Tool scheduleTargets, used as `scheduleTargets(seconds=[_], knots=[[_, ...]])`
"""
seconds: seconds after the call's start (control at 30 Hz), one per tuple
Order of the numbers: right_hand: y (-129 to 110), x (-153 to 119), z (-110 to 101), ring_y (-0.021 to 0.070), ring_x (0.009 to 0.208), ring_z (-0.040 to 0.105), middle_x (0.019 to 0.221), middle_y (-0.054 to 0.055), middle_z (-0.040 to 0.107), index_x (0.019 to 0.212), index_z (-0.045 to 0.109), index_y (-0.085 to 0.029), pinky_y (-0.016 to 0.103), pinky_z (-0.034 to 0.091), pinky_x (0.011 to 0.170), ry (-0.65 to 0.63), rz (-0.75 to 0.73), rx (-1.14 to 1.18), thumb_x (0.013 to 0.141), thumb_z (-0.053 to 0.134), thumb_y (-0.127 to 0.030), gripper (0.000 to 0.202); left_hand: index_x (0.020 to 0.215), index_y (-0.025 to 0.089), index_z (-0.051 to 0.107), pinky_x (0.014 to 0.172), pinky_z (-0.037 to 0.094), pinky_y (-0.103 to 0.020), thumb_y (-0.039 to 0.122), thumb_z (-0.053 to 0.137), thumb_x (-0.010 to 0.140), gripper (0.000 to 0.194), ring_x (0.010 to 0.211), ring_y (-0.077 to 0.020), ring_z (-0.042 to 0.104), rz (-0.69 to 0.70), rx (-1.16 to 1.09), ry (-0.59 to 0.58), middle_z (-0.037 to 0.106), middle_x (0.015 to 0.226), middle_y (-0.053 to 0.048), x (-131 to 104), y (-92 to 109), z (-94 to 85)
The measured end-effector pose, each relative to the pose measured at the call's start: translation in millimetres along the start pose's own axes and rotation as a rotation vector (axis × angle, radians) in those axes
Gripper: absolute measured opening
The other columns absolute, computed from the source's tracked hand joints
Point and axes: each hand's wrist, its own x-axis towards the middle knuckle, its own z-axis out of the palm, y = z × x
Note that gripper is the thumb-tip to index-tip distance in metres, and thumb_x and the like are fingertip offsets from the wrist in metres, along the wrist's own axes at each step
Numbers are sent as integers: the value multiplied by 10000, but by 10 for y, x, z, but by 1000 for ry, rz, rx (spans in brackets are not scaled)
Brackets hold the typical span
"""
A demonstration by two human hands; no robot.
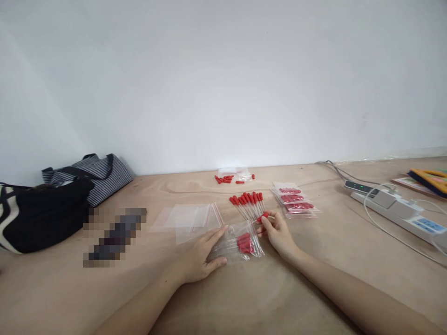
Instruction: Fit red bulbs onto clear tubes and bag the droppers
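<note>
My left hand [200, 256] holds a clear zip bag [230, 249] at its left end, with thumb and fingers at the bag's edges. Several droppers with red rubber bulbs [245, 243] lie inside that bag, their bulbs towards its right end. Just right of the bag, my right hand [277, 232] pinches a dropper [262, 217] by its red bulb. Beyond the hands, several loose droppers [247, 199] are fanned out on the table, bulbs pointing away from me. The right hand's lower fingers are partly hidden.
Flat clear zip bags [185, 216] lie to the left. Filled bags [295, 200] are stacked at the right. Loose red bulbs [225, 179] and another bag [237, 172] lie near the wall. A power strip [401, 211] with cables sits right; bags [45, 218] stand left.
</note>
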Motion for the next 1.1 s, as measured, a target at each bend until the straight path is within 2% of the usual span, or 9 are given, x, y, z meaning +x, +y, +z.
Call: scheduleTargets(seconds=[0.13, 0.23, 0.37, 0.53, 0.63, 0.8, 0.9, 1.0, 1.1], knots=[[-16, -54, 40, 61, 325, 424, 505, -75, 500, 797, 435, -185, 184, 332, 310, -107, 113, -89, 595, 603, -553, 452, 1377, 241, 80, 1013, 289, -439, 370, 496, 806, 718, 1238, -251, 321, 4, -50, 22, 299, 1388, -81, 8, -42, 28], [-12, -49, 40, 38, 297, 368, 519, -61, 524, 769, 458, -177, 169, 261, 283, -184, 130, -132, 601, 606, -550, 436, 1376, 241, 60, 1012, 288, -442, 360, 502, 804, 732, 1243, -251, 314, 9, -69, 25, 289, 1393, -84, 8, -62, 40], [16, -39, 48, 66, 408, 486, 591, -53, 567, 782, 416, -196, 183, 375, 390, -222, 120, -81, 608, 626, -525, 428, 1371, 231, 76, 1008, 295, -440, 341, 506, 801, 722, 1240, -244, 322, 7, -68, 26, 308, 1382, -91, 7, -55, 40], [67, -6, 55, 115, 538, 575, 642, -6, 615, 753, 485, -173, 240, 457, 518, -379, 128, -128, 604, 638, -513, 402, 1370, 218, 81, 1001, 309, -432, 331, 511, 797, 725, 1231, -239, 337, 12, -60, 22, 314, 1377, -106, 12, -32, 29], [91, 27, 65, 137, 572, 590, 644, 20, 635, 725, 553, -154, 257, 469, 544, -376, 88, -229, 600, 646, -484, 365, 1371, 213, 86, 1000, 312, -431, 332, 513, 796, 726, 1229, -241, 340, 19, -52, 33, 321, 1373, -109, 11, -37, 31], [76, 34, 106, 159, 593, 605, 675, 48, 664, 702, 642, -146, 265, 475, 556, -291, -14, -415, 673, 588, -407, 268, 1365, 238, 128, 977, 342, -431, 353, 517, 794, 700, 1200, -246, 377, 31, -39, 54, 364, 1348, -91, 7, -62, 44], [48, 48, 87, 151, 576, 599, 676, 46, 662, 729, 650, -145, 246, 460, 526, -237, -24, -442, 653, 613, -403, 272, 1353, 258, 181, 990, 324, -430, 349, 518, 794, 659, 1210, -240, 358, 72, -5, 96, 367, 1345, -75, 16, -69, 53], [10, 88, 15, 109, 513, 552, 674, 29, 647, 792, 634, -134, 211, 418, 463, -370, 50, -373, 594, 670, -427, 355, 1333, 257, 243, 1002, 306, -433, 346, 513, 796, 608, 1217, -235, 343, 90, 26, 115, 373, 1340, -67, 34, -65, 54], [-26, 124, -64, 67, 441, 476, 590, -18, 602, 835, 622, -128, 183, 355, 416, -532, 128, -338, 529, 725, -427, 440, 1329, 245, 258, 1002, 311, -422, 347, 501, 801, 590, 1215, -228, 346, 73, 26, 86, 364, 1347, -67, 43, -53, 46]])
